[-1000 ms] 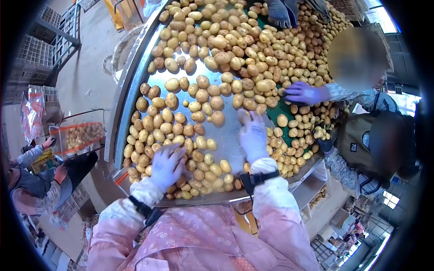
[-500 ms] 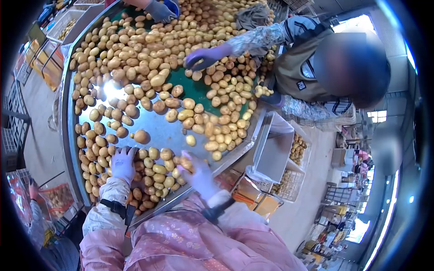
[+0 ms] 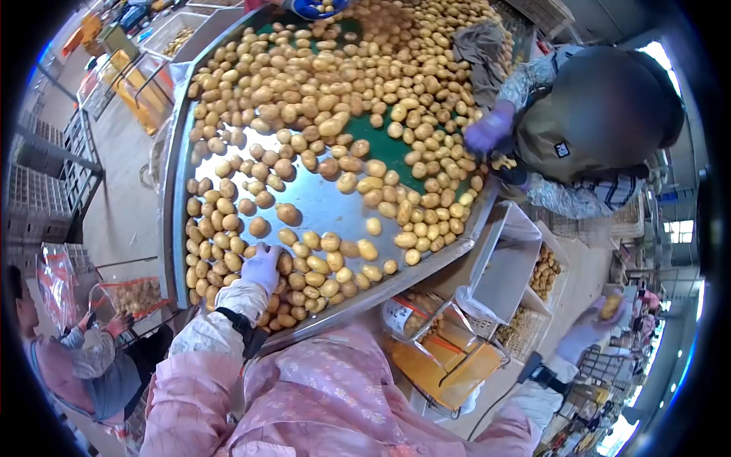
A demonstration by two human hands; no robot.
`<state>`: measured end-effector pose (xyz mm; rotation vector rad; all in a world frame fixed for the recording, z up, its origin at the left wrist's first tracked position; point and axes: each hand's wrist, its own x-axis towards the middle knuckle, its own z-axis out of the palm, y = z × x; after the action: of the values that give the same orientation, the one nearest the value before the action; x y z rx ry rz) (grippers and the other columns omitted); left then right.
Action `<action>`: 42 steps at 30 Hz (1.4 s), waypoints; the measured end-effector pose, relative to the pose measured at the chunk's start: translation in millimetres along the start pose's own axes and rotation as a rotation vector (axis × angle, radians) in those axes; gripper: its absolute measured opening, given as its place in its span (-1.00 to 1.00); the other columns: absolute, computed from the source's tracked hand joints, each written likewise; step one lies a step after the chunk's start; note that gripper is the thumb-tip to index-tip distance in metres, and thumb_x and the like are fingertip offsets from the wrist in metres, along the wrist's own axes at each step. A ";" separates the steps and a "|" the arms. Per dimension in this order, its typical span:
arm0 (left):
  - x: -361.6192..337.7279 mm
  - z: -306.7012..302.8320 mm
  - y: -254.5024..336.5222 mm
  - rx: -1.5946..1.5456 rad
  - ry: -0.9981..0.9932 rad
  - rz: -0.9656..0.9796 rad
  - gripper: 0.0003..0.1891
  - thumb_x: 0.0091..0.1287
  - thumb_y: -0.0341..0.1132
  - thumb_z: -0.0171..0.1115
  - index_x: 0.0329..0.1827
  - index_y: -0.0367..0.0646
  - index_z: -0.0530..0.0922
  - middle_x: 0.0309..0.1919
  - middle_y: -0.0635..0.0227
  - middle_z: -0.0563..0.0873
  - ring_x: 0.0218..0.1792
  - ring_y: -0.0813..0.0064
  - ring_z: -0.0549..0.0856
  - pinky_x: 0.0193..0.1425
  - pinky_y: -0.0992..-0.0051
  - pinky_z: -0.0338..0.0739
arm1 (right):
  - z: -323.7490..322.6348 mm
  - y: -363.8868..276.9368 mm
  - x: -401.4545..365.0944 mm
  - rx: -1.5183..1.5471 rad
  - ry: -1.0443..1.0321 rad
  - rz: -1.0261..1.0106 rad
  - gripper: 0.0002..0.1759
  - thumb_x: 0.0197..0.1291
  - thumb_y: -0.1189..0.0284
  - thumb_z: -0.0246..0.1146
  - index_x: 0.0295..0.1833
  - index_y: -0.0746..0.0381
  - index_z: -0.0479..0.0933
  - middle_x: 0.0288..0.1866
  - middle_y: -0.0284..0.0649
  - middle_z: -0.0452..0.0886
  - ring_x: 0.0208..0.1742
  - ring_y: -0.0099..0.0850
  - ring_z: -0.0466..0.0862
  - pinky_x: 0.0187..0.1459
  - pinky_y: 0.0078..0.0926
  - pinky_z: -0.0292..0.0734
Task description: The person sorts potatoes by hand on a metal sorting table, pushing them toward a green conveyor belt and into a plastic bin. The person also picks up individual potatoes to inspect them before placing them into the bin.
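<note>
Within the last half second the right hand [image 3: 590, 329] has been swung off the steel sorting table [image 3: 173, 190], closed around one potato [image 3: 610, 305] that is now held well apart from the table, beyond the potato crate [image 3: 545, 268], so one potato is judged to have been picked out, while the left hand [image 3: 263, 266] is laid open on the heaped potatoes [image 3: 308, 283] at the near rim.

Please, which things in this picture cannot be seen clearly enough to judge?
Head view: whether the left hand grips any of the potatoes; its own back hides the underside.
Head view: the yellow lump in the right hand; small and smeared at the lens edge.
Head view: the blue glove at the top; cut off by the frame edge.
</note>
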<state>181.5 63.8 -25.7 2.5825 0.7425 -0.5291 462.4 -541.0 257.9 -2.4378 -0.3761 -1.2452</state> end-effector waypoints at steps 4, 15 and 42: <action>-2.5 -2.7 -12.0 -0.143 0.033 0.004 -0.53 0.25 -0.34 0.36 0.25 0.09 0.56 0.28 0.08 0.56 0.09 -0.08 0.75 0.09 0.00 0.72 | 25.9 32.3 37.4 -0.510 -0.005 0.176 -0.24 0.56 0.06 0.26 0.62 0.26 0.21 0.40 -0.05 0.56 0.41 -0.25 0.60 0.37 -0.33 0.50; -35.8 14.1 -39.8 -0.937 0.283 -0.015 -0.49 0.37 -0.35 0.41 0.37 -0.09 0.50 0.08 0.12 0.69 -0.07 0.19 0.76 -0.01 0.27 0.70 | 240.3 -399.5 -252.8 0.497 -1.380 -0.298 -0.61 0.41 0.27 0.32 0.30 0.07 0.64 0.19 -0.06 0.70 0.16 -0.01 0.71 0.20 -0.08 0.63; 41.3 -43.0 -84.6 0.076 0.081 -0.034 -0.73 0.30 -0.29 0.30 0.07 0.05 0.65 -0.09 0.23 0.69 -0.05 0.13 0.76 -0.05 0.13 0.68 | 321.1 -509.0 -276.2 0.130 -1.632 -0.824 -0.76 0.40 0.26 0.25 -0.02 0.18 0.66 -0.10 -0.05 0.71 -0.03 0.01 0.78 -0.02 -0.01 0.68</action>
<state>176.5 167.0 -30.8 2.6796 0.8093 -0.4739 331.8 38.4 -34.7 -2.6063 -1.8270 0.9440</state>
